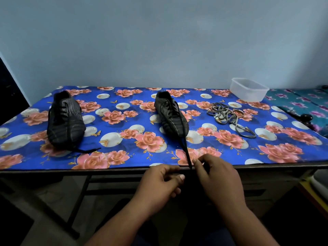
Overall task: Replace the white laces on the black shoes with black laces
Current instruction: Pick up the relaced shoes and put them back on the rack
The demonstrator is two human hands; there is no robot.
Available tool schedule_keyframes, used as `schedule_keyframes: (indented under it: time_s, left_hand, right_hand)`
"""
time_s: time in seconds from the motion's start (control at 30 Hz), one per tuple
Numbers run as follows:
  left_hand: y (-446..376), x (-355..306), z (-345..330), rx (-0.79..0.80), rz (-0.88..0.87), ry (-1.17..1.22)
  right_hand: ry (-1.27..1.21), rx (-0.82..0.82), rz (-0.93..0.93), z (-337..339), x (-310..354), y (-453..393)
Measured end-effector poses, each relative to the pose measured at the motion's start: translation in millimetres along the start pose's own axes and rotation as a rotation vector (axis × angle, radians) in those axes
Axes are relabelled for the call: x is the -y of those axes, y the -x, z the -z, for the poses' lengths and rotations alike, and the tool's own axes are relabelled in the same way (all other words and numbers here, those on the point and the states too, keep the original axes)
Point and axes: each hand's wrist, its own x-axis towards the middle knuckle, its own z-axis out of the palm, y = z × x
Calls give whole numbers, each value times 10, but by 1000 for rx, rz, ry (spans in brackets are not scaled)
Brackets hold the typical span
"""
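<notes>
Two black shoes stand on the floral tablecloth, the left shoe [65, 119] and the right shoe [171, 113], both threaded with black laces. A black lace [185, 150] runs from the right shoe's toe to the table's front edge. There my right hand [218, 176] pinches its end. My left hand [159, 181] sits just beside it with fingers curled; whether it holds the lace I cannot tell. A loose black lace end [88, 150] lies in front of the left shoe. The removed white laces [227, 115] lie in a tangled heap right of the right shoe.
A clear plastic container [248, 89] stands at the table's back right corner. The table [53, 170] has a dark front edge, with metal legs below. A bed with a teal floral cover [301, 102] adjoins on the right.
</notes>
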Motion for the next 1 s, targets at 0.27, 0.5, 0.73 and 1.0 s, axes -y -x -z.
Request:
schedule_keyframes:
  time_s: [0.27, 0.5, 0.73, 1.0]
  left_hand:
    - [210, -17, 707, -154, -13, 21]
    - [249, -89, 1592, -399, -70, -116]
    - [117, -11, 2609, -787, -93, -357]
    - [-265, 270, 3135, -652, 282, -690]
  right_hand:
    - [-187, 39, 215, -249, 680, -32]
    - [-239, 214, 298, -742, 1572, -280]
    - [-338, 366, 322, -1200, 2293, -523]
    - [-313, 470, 218, -1670, 2895, -712]
